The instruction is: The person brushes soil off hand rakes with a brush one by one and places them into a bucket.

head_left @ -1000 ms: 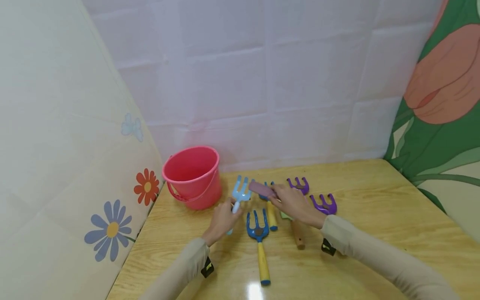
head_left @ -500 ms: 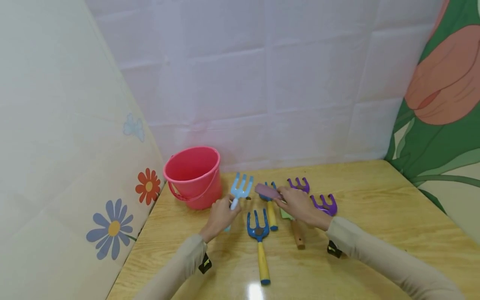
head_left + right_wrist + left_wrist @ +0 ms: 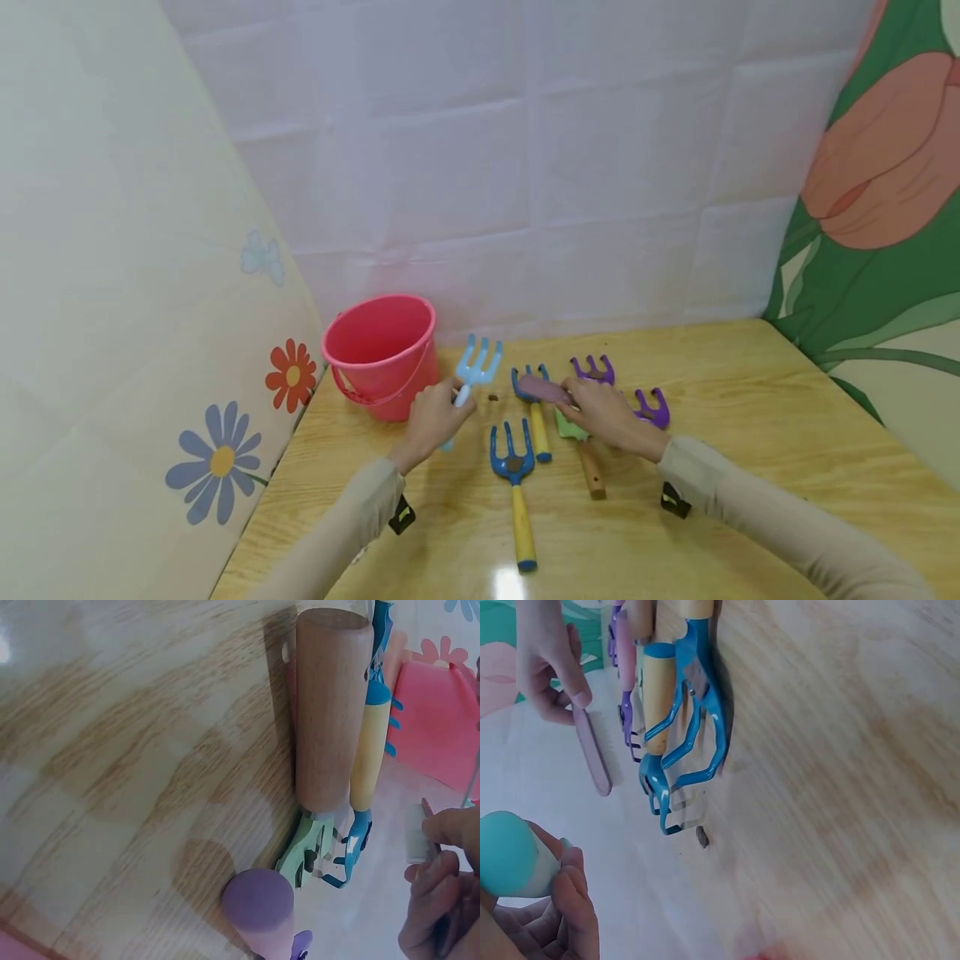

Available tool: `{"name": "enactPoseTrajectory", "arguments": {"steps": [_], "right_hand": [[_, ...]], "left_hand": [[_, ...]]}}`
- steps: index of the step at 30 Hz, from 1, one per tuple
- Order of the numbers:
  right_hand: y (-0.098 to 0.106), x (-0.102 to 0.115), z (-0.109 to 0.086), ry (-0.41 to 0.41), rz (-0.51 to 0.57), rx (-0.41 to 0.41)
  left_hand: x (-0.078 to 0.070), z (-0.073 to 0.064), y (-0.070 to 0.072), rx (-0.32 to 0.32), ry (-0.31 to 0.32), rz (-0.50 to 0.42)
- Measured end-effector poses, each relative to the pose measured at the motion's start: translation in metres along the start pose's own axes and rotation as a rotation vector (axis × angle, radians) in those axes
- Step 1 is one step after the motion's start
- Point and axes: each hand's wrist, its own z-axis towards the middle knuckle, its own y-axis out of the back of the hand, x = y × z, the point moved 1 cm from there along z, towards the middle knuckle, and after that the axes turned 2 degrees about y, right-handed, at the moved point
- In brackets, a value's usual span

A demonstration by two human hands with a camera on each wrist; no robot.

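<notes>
- Noticeably, the light blue fork [image 3: 477, 367] and the mauve brush [image 3: 543, 389] have parted: a second ago the brush's end was right by the tines; now there is a clear gap.
- The left hand [image 3: 438, 419] has shifted leftward, the right hand [image 3: 609, 412] slightly rightward.
- A small dark clump [image 3: 492, 397] on the table [image 3: 712, 367], close under the fork's head half a second ago, now shows apart from it.
- Left grip: fingers curl round the fork's handle, its teal end poking out; the tines point away from the person, near the pink bucket [image 3: 393, 387].
- Right grip: thumb and fingers pinch the brush at one end, the other end pointing left, just beside the head of a blue rake [image 3: 541, 433]; pale bristles show in the right wrist view.
- Unmoved on the wood: a yellow-handled blue fork [image 3: 513, 464] and a wooden-handled green tool [image 3: 592, 471].
</notes>
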Motion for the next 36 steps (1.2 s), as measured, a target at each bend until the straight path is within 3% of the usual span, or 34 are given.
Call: {"name": "enactPoseTrajectory", "arguments": {"steps": [8, 14, 25, 36], "right_hand": [[0.001, -0.001, -0.001, 0.028, -0.016, -0.009], [0.002, -0.001, -0.001, 0.033, -0.022, -0.014], [0.001, -0.003, -0.003, 0.045, 0.01, -0.019], [0.001, -0.004, -0.004, 0.039, 0.027, -0.005]], "left_hand": [[-0.005, 0.009, 0.021, -0.012, -0.068, 0.016], [-0.009, 0.016, 0.039, -0.012, -0.078, 0.007], [-0.014, 0.026, 0.079, -0.049, -0.024, 0.028], [-0.009, 0.033, 0.12, 0.01, 0.028, 0.064]]}}
